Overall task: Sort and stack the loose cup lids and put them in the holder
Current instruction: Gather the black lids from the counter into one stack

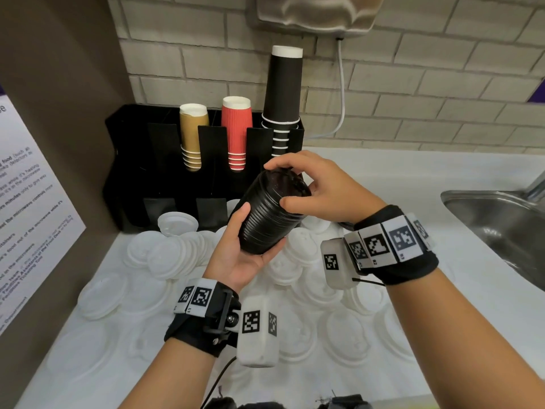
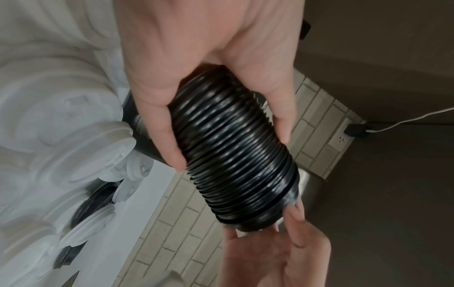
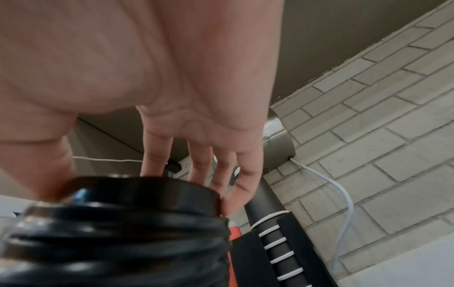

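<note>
Left hand [image 1: 241, 255]: cradles the stack of black lids [image 1: 269, 214] from below, steadying it.
Right hand [image 1: 318, 187]: fingertips grip the top lid, seating it.
White lids [image 1: 165, 255]: loose on the tabletop [image 1: 472, 290] beneath both hands.
Holder [image 1: 129, 160]: beyond the hands.

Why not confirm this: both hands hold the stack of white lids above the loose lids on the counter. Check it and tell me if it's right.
One detail is wrong: the stack of lids is black, not white, as the head view shows. Both the left hand and right hand do hold it above the loose white lids on the counter.
</note>
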`<state>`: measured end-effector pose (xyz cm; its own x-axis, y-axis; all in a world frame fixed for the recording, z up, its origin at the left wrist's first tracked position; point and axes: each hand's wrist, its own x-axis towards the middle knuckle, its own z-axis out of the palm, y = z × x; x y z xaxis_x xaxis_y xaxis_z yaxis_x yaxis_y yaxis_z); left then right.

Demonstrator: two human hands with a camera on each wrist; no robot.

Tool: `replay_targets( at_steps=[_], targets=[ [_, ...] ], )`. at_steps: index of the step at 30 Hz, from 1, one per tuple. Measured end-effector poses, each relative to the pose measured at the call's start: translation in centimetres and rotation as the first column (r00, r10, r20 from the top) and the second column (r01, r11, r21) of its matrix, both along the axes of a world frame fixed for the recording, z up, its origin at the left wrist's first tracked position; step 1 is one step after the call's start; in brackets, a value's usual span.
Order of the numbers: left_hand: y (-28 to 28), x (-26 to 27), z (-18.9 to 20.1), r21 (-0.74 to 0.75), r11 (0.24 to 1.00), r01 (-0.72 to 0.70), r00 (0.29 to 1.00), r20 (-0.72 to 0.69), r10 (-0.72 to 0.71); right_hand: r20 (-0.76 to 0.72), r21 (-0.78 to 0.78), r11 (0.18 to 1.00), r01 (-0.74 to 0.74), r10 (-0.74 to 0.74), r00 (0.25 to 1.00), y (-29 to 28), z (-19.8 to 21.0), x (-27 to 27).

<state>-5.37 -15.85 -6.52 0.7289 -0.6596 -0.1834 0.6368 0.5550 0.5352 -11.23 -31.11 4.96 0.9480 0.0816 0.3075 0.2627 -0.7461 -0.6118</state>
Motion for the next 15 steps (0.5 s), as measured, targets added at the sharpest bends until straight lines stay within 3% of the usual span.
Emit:
replay_targets(
  at_steps=[7,9,12,15],
  targets=[
    [0.0,-0.1,0.0,-0.006,1.000,0.009,1.000,-0.007,-0.010,0.006,-0.003,1.000,0.001,-0.001,1.000,-0.1,0.0,-0.1],
    [0.1,0.1,0.1,-0.032,0.999,0.015,1.000,-0.013,-0.015,0.026,0.064,0.997,0.044,-0.045,0.999,-1.2,0.2,0.0],
    [0.6,0.8,0.1,-0.070,0.998,-0.003,1.000,-0.020,0.002,-0.016,0.208,0.936,0.283,-0.286,0.958,-5.1,0.0,0.8],
    [1.3,1.5,0.4,-0.090,0.995,-0.031,0.999,0.009,0.032,-0.221,0.065,0.839,0.540,-0.516,0.828,-10.2,-1.8,2.3]
  ],
)
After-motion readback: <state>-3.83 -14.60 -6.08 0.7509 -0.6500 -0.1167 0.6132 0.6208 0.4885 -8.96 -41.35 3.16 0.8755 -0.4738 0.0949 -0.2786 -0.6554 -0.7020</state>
